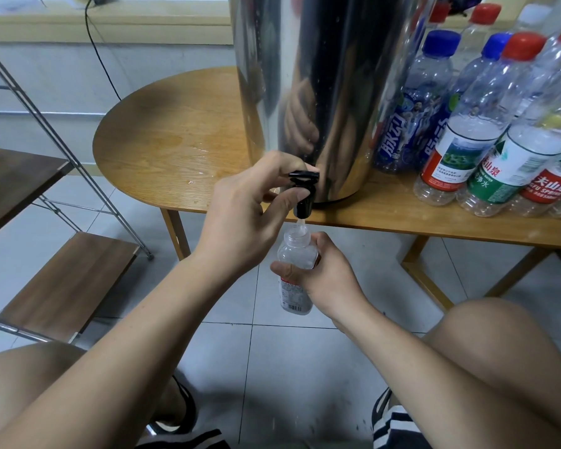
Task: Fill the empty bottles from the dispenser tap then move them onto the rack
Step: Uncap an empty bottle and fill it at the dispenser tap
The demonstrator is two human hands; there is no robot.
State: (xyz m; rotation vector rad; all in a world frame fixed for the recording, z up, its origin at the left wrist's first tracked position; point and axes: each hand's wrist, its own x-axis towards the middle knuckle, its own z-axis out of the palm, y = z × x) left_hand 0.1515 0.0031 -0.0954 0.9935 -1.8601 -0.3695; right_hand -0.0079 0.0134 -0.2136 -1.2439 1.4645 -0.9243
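Observation:
A tall steel dispenser (pixel 321 92) stands on the wooden table (pixel 175 140), its black tap (pixel 304 192) jutting over the front edge. My left hand (pixel 250 209) grips the tap lever with fingers and thumb curled round it. Water runs from the spout into an uncapped clear bottle (pixel 295 254) with a red-and-white label. My right hand (pixel 324 273) holds that bottle upright right under the spout, below table height. Several capped empty bottles (pixel 486 140) stand on the table to the right of the dispenser. The rack (pixel 68 280) with brown shelves is at the left.
A wet patch (pixel 191 147) lies on the table left of the dispenser. A black cable (pixel 101 50) hangs down the wall behind. Below is a white tiled floor (pixel 289 367), with my knees and sandals at the bottom edge. The table legs (pixel 434 280) stand right of the bottle.

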